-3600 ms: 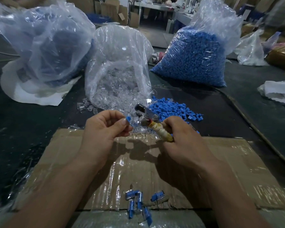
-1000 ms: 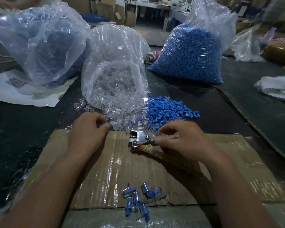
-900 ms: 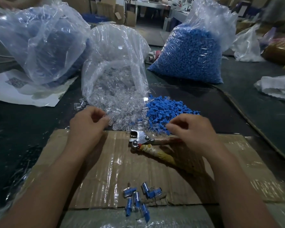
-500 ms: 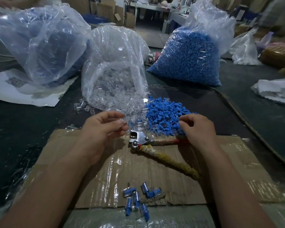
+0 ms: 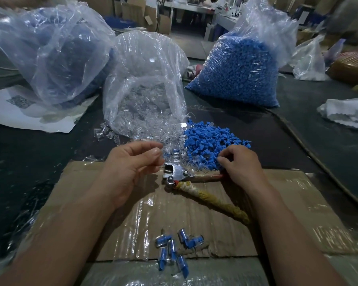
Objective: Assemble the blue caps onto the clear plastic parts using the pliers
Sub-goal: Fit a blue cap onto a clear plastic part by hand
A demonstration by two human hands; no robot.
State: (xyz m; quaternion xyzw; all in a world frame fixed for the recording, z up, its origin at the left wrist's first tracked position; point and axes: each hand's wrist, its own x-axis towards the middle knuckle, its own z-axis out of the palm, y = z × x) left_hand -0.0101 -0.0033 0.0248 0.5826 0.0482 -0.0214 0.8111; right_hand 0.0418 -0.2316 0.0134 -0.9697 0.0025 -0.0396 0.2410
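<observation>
Starting nearest you: finished pieces (image 5: 174,249), a small cluster of clear bodies with blue ends, at the near edge of the cardboard sheet (image 5: 205,219).

Pliers (image 5: 177,176): flat on the cardboard between your hands, handles splayed, head pointing left. Neither hand holds them. The far handle reaches the heel of your right hand; whether it touches is unclear.

Left hand (image 5: 130,170): raised beside the pliers head, grip half-curled, thumb toward fingertips (image 5: 156,150). A clear part may sit there, but blur and transparency hide it.

Right hand (image 5: 241,164): fingers (image 5: 221,159) hooked into the near edge of the loose blue caps (image 5: 211,139). Whether the grip has a cap cannot be told.

Method: take one cap only and seat it squarely on the clear part by hand before you lift the pliers. Squeeze straight; a skewed bite would likely crack the plastic.

Clear plastic parts (image 5: 149,129): spilling from the middle bag (image 5: 145,69) onto the counter (image 5: 29,162), touching the cap pile.

Far right: full cap bag (image 5: 242,69). Far left: left bag (image 5: 50,48), contents hazy and bluish, not identifiable.
</observation>
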